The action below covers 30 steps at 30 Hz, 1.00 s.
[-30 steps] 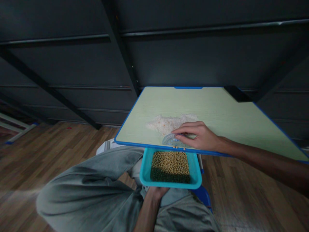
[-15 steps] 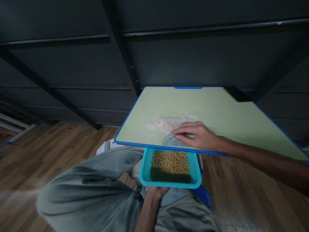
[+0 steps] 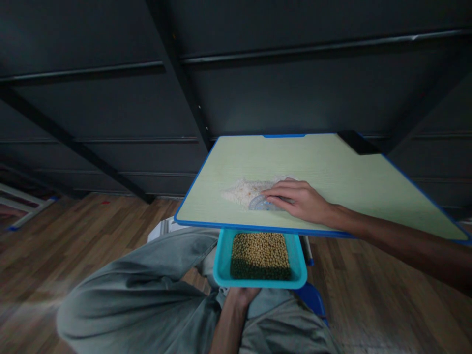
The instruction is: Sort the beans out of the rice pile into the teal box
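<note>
Protractor (image 3: 262, 203), a clear bluish half-circle of plastic, lies flat on the light green tabletop (image 3: 350, 172), near the front edge and left of the middle. Right hand (image 3: 300, 200) rests on it from the right side: the fingers are stretched out and kept close together, pressed down on the right part of the protractor, so only its curved left part shows beyond the fingertips. The forearm runs from the hand toward the right front corner of the tabletop.

Just behind and to the left of the protractor there is a low pile of white grains (image 3: 245, 189), probably rice, with some small orange specks in it. The curved edge of the protractor touches the near side of this pile, and the fingertips reach to its right end.

Below the front edge of the tabletop, directly under the protractor, a turquoise tray (image 3: 221, 265) is held. It is filled with yellowish beans (image 3: 260, 248); along its near side the beans look dark green, but shadow may cause this. The left hand (image 3: 243, 295) supports the tray from below at its near rim; only the wrist and a bit of the palm show, so I cannot tell how its fingers are placed. The tray is above the person's lap, in grey trousers (image 3: 147, 290), over a wooden floor (image 3: 55, 236).
</note>
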Each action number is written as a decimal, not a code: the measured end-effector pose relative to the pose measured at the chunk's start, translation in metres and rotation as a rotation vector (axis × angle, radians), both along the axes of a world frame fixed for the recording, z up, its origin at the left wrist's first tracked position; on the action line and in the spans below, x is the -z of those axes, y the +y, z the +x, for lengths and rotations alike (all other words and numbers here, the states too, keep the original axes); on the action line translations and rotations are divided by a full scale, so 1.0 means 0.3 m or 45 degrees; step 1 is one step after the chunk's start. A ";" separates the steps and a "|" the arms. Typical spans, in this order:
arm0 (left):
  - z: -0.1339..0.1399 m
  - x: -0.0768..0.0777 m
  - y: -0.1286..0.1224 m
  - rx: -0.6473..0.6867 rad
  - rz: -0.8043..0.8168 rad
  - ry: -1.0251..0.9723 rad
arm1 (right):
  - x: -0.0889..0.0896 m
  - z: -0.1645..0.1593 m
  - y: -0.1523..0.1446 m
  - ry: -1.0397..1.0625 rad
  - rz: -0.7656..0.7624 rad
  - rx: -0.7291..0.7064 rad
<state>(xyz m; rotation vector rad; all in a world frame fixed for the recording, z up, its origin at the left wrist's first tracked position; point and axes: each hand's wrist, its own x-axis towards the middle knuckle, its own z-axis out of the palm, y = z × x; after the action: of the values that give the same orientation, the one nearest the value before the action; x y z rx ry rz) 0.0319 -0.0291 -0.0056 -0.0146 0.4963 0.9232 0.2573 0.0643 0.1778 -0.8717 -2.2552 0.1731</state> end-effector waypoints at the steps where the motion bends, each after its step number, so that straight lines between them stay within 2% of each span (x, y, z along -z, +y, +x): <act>1: 0.000 -0.005 0.000 0.007 0.011 -0.010 | -0.002 0.001 0.001 0.000 0.007 0.003; 6: 0.003 -0.008 -0.002 0.010 0.084 -0.056 | -0.009 0.004 0.006 0.041 0.011 0.073; 14: -0.003 0.057 -0.002 -0.004 0.136 -0.079 | -0.005 0.015 0.015 0.140 0.001 0.237; 20: -0.002 0.050 -0.003 -0.034 0.142 -0.082 | -0.016 0.025 0.027 0.202 -0.005 0.304; 27: -0.018 0.086 -0.006 -0.037 0.173 -0.126 | -0.041 0.070 0.072 0.442 -0.105 0.450; 30: -0.019 0.083 -0.003 -0.024 0.190 -0.149 | -0.036 0.092 0.095 0.517 -0.179 0.511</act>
<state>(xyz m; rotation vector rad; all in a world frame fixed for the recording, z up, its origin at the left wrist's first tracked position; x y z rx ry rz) 0.0264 -0.0301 -0.0306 0.0618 0.3182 0.9698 0.2850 0.0927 0.1887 -1.2222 -1.6738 0.2962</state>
